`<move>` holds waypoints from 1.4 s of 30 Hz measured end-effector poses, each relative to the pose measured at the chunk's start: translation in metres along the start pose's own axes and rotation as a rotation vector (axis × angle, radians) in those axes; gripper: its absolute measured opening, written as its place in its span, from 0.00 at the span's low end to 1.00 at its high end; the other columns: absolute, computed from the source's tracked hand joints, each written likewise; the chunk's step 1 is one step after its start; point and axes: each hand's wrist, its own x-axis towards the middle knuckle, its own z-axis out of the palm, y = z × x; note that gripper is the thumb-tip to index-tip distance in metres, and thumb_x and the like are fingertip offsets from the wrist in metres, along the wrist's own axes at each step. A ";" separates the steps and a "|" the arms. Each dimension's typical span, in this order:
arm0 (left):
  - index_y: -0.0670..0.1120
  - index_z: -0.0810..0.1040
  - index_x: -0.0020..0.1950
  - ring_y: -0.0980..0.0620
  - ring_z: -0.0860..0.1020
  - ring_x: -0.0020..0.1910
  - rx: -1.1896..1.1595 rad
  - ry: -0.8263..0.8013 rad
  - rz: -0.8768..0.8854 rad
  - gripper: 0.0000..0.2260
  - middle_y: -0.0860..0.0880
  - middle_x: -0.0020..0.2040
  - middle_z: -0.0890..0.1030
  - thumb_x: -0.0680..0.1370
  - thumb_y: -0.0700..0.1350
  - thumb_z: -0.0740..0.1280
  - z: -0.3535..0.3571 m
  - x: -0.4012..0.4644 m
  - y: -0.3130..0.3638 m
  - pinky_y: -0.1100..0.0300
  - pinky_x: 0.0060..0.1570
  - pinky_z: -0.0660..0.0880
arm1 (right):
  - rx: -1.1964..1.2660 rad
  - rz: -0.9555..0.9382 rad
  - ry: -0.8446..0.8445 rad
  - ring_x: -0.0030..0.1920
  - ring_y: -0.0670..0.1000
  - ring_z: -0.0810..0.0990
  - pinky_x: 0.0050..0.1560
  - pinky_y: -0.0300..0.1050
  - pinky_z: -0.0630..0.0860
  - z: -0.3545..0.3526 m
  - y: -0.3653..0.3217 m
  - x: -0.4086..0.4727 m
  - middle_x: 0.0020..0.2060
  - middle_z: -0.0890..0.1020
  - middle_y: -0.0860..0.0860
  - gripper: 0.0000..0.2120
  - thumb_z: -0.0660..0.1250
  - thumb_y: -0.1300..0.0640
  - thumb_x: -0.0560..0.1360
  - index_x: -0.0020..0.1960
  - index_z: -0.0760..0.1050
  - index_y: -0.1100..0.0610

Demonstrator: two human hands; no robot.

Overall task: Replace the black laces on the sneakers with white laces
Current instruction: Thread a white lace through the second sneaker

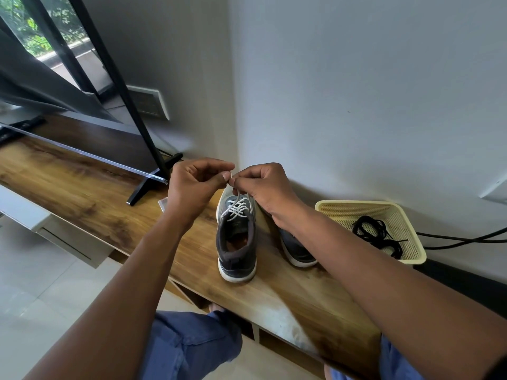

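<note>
Wooden bench (90, 193), television (68, 111) left, basket (411, 242) right, left hand (192, 185), right hand (263, 187) both pinching white lace (238, 208)

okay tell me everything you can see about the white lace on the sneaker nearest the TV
The white lace is a thin, round cord, apparently woven fabric. It criss-crosses in several rows over the front of the dark grey sneaker, which stands upright on the wooden shelf, toe to the wall. Its free part rises from the top rows to the hands held above the toe. The left hand and the right hand both pinch it between thumb and fingers, close together. Its tips are hidden there.
</note>
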 end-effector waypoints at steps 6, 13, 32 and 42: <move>0.46 0.88 0.52 0.40 0.87 0.47 0.028 0.008 0.011 0.08 0.44 0.45 0.88 0.77 0.35 0.76 -0.001 0.000 -0.001 0.43 0.56 0.84 | 0.007 0.005 -0.004 0.37 0.47 0.83 0.51 0.50 0.81 0.001 -0.001 0.001 0.35 0.86 0.56 0.06 0.78 0.59 0.73 0.43 0.86 0.63; 0.47 0.88 0.52 0.46 0.87 0.44 0.039 0.002 0.026 0.08 0.46 0.44 0.88 0.77 0.36 0.76 -0.001 0.000 -0.001 0.47 0.54 0.84 | 0.009 0.025 -0.010 0.39 0.50 0.84 0.53 0.52 0.82 -0.001 -0.003 -0.001 0.37 0.87 0.58 0.04 0.77 0.62 0.73 0.44 0.86 0.63; 0.44 0.87 0.55 0.42 0.87 0.45 -0.063 -0.055 0.071 0.09 0.44 0.46 0.89 0.77 0.35 0.76 -0.002 0.000 -0.003 0.48 0.53 0.85 | 0.127 0.020 0.012 0.35 0.45 0.81 0.37 0.35 0.75 0.000 -0.007 -0.001 0.33 0.85 0.53 0.03 0.77 0.63 0.72 0.40 0.85 0.59; 0.58 0.78 0.70 0.51 0.74 0.69 0.318 -0.359 -0.238 0.29 0.55 0.68 0.79 0.71 0.53 0.81 -0.006 0.006 -0.037 0.50 0.66 0.73 | 0.110 -0.081 0.096 0.42 0.52 0.82 0.57 0.55 0.81 0.007 -0.014 -0.002 0.43 0.86 0.64 0.03 0.73 0.65 0.77 0.48 0.84 0.66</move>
